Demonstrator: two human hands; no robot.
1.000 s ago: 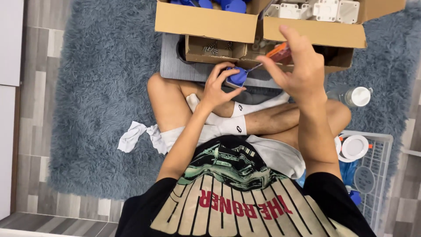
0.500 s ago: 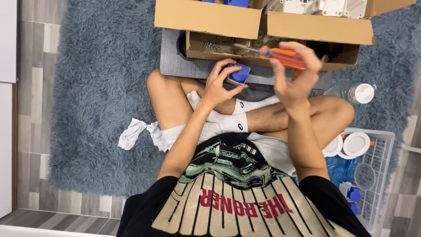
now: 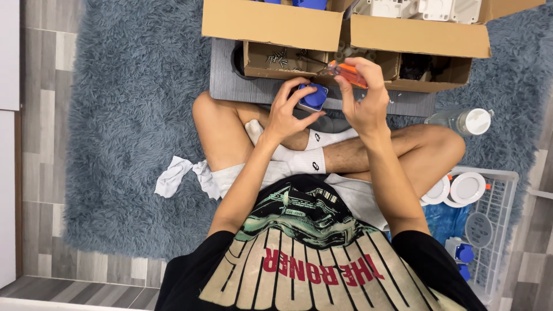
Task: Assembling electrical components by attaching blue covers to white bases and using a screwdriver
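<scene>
Head view, looking straight down at you sitting cross-legged on a shaggy grey-blue rug (image 3: pixel 115 115). Your left hand (image 3: pixel 288 112) has its grip wrapped around a small blue socket piece (image 3: pixel 314 98), fingers curled over the top and thumb underneath, holding it up just above your knees. Your right hand (image 3: pixel 363 95) is closed on an orange-handled screwdriver (image 3: pixel 347 72), which lies roughly level, with its shaft end pointing left over the blue piece; I can't tell if the tip is touching it, your fingers cover that bit.

Right past your hands there's a dark grey board (image 3: pixel 230 86) on the rug with a shallow cardboard box (image 3: pixel 276 57) on it, holding a scatter of small screws (image 3: pixel 279 57). Another low box (image 3: pixel 432 72) sits next to it on the right. Farther out are two bigger cardboard boxes: the left one (image 3: pixel 271 23) has blue parts poking out, the right one (image 3: pixel 420 31) has white plastic housings (image 3: pixel 426 7).

Off to your right a clear bottle with a white cap (image 3: pixel 464 121) lies on its side on the rug near your knee. Below that a white wire basket (image 3: pixel 501 230) holds white round covers (image 3: pixel 466 187), a blue bag and a couple more blue socket parts (image 3: pixel 464 253). A crumpled white cloth (image 3: pixel 175 175) lies on the rug by your left thigh.
</scene>
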